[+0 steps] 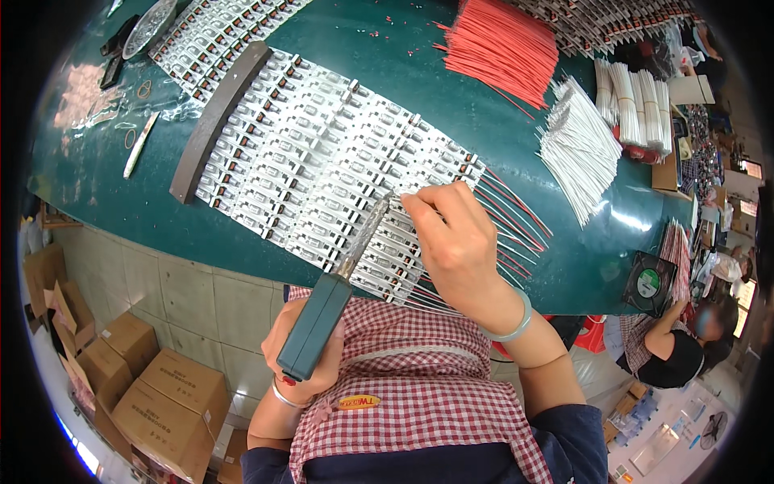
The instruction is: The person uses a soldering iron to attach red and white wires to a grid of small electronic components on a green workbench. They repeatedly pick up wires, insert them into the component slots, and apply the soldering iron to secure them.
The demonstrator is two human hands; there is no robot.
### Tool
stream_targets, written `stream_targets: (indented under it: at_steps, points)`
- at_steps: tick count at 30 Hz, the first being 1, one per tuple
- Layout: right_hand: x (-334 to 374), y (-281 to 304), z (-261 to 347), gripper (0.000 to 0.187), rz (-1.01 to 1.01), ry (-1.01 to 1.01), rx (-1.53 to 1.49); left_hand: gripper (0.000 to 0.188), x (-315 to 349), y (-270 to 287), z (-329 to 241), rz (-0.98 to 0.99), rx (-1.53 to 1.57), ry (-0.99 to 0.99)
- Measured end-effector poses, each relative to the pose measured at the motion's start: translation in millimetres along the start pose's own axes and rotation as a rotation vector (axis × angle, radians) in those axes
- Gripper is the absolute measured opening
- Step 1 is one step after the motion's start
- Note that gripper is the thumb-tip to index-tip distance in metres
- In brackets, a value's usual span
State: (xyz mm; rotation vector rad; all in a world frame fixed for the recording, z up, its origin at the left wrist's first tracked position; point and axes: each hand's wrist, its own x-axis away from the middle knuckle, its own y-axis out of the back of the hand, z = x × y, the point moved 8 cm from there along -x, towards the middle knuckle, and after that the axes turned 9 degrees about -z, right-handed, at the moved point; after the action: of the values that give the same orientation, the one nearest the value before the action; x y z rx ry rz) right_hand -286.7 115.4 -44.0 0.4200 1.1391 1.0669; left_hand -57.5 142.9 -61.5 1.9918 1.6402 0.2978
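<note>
My left hand (278,343) is wrapped round the boxy dark green handle of what looks like a soldering iron (318,323). Its silvery shaft slants up to the right, its tip over the panel of small white parts (322,153). Close by that tip, my right hand (455,234) is closed, thumb and forefinger pinched together; what lies between them is too small to make out. Red and white wires (516,214) stick out from the panel's right edge, some passing under my right hand. A curved dark bar (218,121) lies across the panel's left end.
Red wires (504,52) lie heaped at the back, with loose white wires (576,149) and white bundles (637,101) to the right. A white-handled blade (141,145) is at left. A black fan-like unit (649,282) stands by the right edge. Cartons (173,403) fill the floor at left; a person (669,343) sits at right.
</note>
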Motion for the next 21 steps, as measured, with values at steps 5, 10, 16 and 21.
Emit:
stream_targets:
  at_steps: [5,10,16,21]
  points:
    - [-2.0,0.3,1.2,0.034,0.01,0.012,0.019,0.022,-9.0,-0.7,-7.8,-0.019,0.009,-0.058]
    - [-2.8,-0.2,2.3,0.033,0.014,0.012,0.029,0.021,-11.5,1.0,-11.5,-0.008,0.017,-0.064]
    - [-1.6,-0.8,1.5,0.032,0.001,0.009,0.024,0.024,4.5,6.6,0.3,-0.039,0.004,-0.059]
    - [-4.5,3.8,1.6,0.032,-0.014,0.013,0.024,0.026,7.0,5.7,5.7,-0.034,0.017,-0.023]
